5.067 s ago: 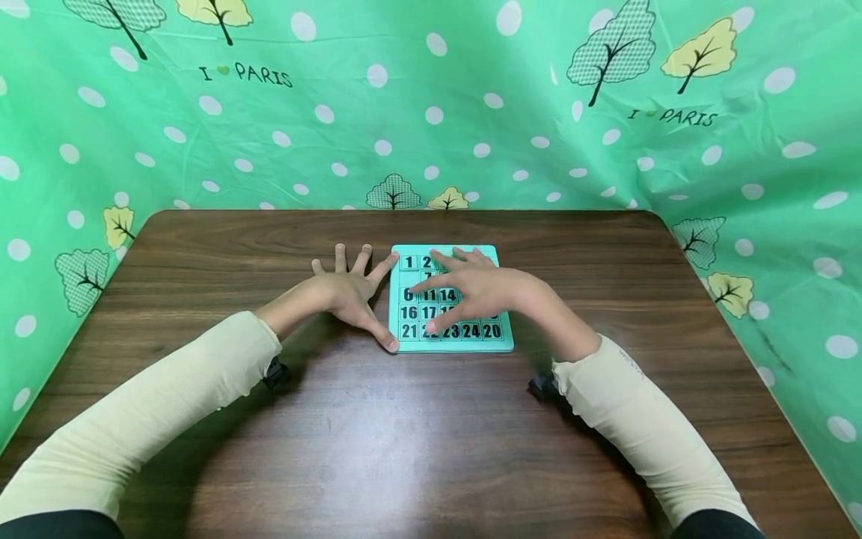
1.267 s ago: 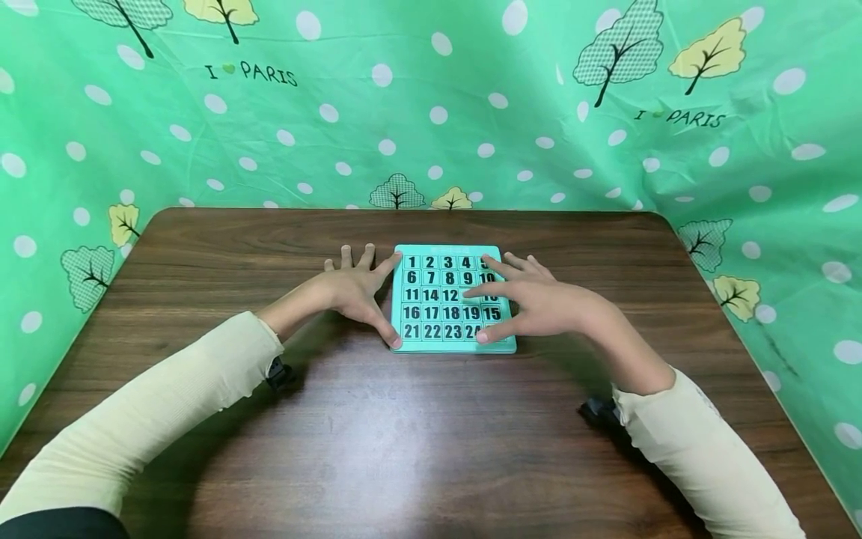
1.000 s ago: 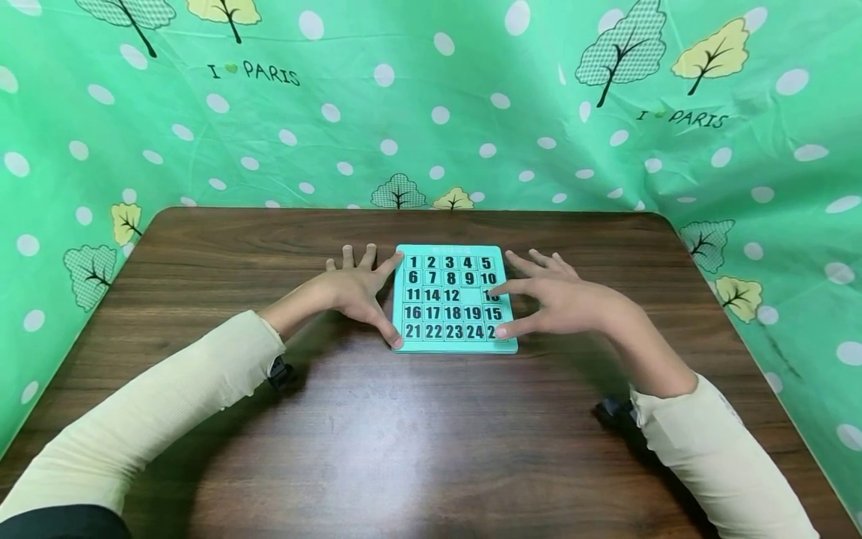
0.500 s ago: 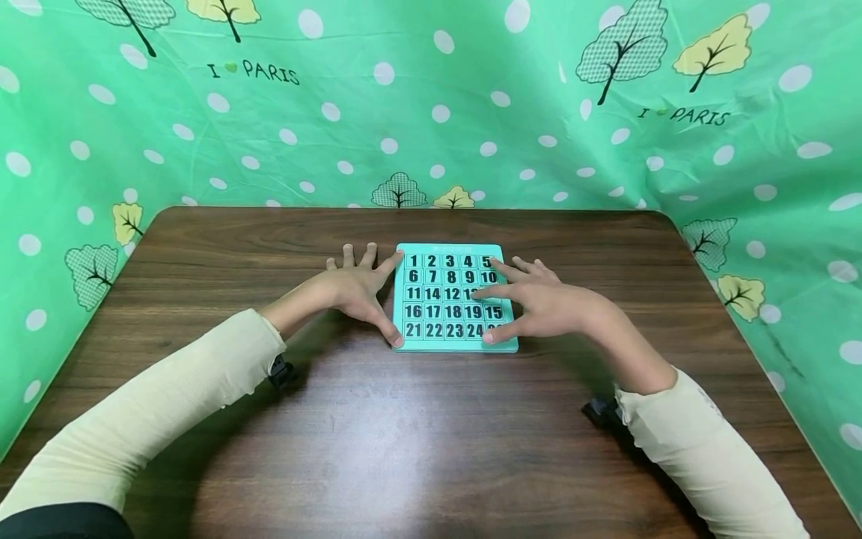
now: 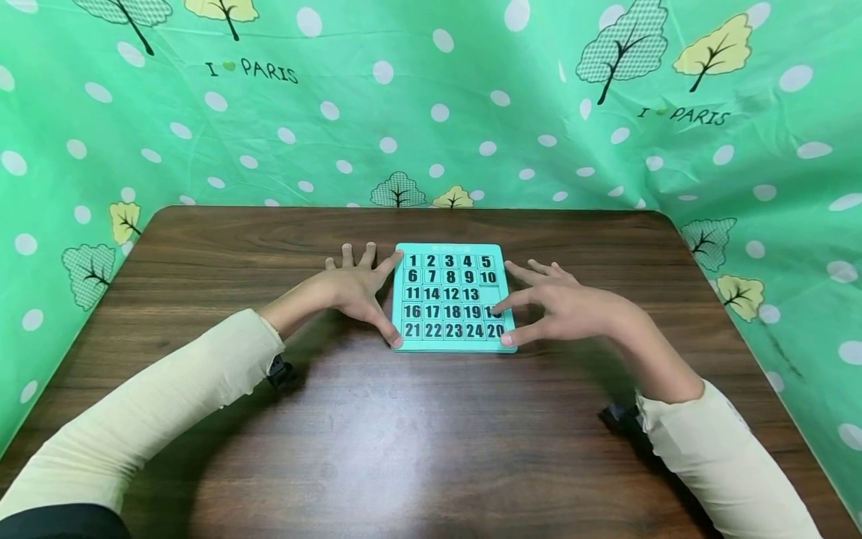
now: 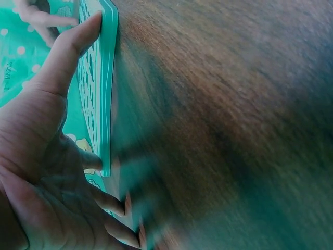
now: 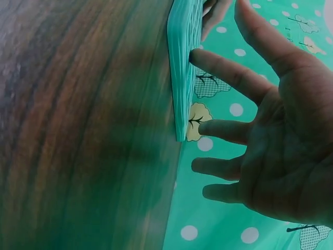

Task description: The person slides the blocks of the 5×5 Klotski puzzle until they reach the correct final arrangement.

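Observation:
A turquoise number slide puzzle (image 5: 454,347) lies flat on the table, its numbered tiles facing up. The gap is at the right end of the third row, beside the 13 tile (image 5: 470,294). My left hand (image 5: 350,292) is spread at the puzzle's left side, thumb on the near corner and index finger at the far corner. My right hand (image 5: 579,308) reaches in from the right. Its index fingertip touches the tile at the right end of the fourth row, partly covering its number, and its thumb is at the near right corner. In the right wrist view the other fingers are extended, off the board.
The dark wooden table (image 5: 377,449) surrounds the puzzle on every side. Behind it and along both sides hangs a green dotted cloth (image 5: 364,105) with printed trees. Pale sleeves (image 5: 182,397) cover both forearms, with a black device (image 5: 279,372) below the left cuff.
Over five seconds, several tiles have shifted. In the last second, 13 slid left into the gap, leaving the gap at the right end. My right hand moved left, then back right; my left stayed.

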The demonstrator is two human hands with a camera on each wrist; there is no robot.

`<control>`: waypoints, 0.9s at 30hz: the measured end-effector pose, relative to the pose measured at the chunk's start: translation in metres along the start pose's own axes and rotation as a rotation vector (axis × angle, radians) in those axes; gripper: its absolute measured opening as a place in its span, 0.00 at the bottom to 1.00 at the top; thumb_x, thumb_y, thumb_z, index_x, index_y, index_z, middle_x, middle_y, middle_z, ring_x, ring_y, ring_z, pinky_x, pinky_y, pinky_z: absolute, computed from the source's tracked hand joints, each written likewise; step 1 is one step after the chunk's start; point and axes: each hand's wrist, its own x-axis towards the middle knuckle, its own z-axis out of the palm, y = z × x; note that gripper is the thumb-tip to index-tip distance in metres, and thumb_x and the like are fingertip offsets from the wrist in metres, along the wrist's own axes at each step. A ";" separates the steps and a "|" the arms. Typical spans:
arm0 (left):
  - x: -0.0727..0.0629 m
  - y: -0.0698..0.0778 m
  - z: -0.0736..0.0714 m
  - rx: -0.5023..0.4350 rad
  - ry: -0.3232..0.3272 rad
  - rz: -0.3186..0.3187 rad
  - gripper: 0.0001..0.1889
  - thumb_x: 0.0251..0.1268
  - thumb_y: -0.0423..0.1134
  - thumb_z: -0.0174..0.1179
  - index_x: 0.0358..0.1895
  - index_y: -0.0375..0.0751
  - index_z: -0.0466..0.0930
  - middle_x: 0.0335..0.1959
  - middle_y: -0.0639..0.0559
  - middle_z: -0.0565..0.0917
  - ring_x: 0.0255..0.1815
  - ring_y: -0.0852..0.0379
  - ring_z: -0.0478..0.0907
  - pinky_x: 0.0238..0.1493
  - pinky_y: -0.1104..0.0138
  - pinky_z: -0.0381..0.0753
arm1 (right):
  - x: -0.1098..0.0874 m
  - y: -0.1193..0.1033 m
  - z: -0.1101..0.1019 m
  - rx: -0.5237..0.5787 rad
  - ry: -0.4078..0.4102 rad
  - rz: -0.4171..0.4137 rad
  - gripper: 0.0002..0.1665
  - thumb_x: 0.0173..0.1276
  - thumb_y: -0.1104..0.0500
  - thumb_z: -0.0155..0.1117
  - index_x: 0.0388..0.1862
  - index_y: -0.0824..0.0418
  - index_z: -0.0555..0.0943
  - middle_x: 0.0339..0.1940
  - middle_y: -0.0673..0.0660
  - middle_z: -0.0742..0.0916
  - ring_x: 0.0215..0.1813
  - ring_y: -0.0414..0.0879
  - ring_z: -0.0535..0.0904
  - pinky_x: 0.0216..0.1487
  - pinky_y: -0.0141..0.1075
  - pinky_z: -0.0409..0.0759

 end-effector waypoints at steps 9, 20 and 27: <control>-0.002 0.002 -0.002 -0.008 -0.012 0.009 0.92 0.32 0.88 0.81 0.94 0.69 0.21 0.94 0.29 0.26 0.91 0.15 0.20 0.84 0.16 0.33 | 0.010 0.005 -0.001 -0.024 0.005 0.065 0.42 0.73 0.28 0.76 0.81 0.39 0.83 0.97 0.71 0.54 0.93 0.84 0.41 0.87 0.83 0.34; -0.001 0.001 -0.002 -0.002 -0.008 0.000 0.91 0.35 0.86 0.82 0.94 0.68 0.20 0.94 0.28 0.26 0.90 0.14 0.19 0.84 0.16 0.32 | 0.024 -0.018 0.012 -0.005 -0.015 -0.078 0.39 0.73 0.31 0.78 0.80 0.38 0.83 0.97 0.69 0.54 0.94 0.83 0.42 0.88 0.82 0.36; -0.003 0.002 -0.002 0.001 -0.006 -0.005 0.91 0.36 0.85 0.82 0.94 0.67 0.20 0.94 0.29 0.25 0.90 0.15 0.18 0.85 0.17 0.31 | 0.034 -0.030 0.019 -0.038 -0.044 -0.093 0.41 0.73 0.30 0.77 0.82 0.37 0.82 0.97 0.69 0.55 0.95 0.80 0.43 0.88 0.82 0.39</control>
